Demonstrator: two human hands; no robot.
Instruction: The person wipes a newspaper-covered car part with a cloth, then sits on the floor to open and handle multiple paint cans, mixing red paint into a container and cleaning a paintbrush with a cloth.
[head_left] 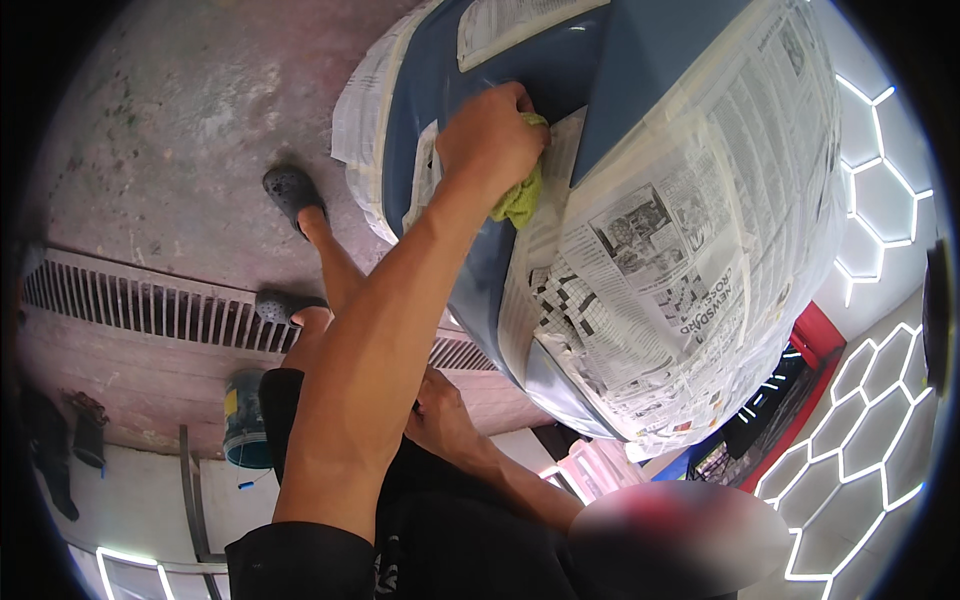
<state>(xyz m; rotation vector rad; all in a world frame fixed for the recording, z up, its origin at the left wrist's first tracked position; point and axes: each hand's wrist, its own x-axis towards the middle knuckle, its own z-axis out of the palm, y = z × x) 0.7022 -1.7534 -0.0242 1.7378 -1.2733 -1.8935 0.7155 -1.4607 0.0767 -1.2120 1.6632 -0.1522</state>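
Observation:
My left hand (490, 140) is closed around a crumpled yellow-green cloth (520, 200). It presses the cloth against a blue-grey curved vehicle panel (548, 78), close to a strip of masking. Sheets of newspaper (680, 240), edged with pale tape, cover much of the bodywork to the right. Smaller papered patches lie on the panel above and left of the hand. Lower down, my right hand (445, 415) is close to my dark clothing, away from the panel. My left forearm hides part of its fingers, so their grip is unclear.
A slotted floor drain (150, 300) crosses the stained concrete floor (180, 130). My feet wear dark clogs (290, 195). A dark bucket (247, 420) stands behind my legs. Hexagonal lights (850, 430) glow at the right. A blurred patch covers part of the lower right.

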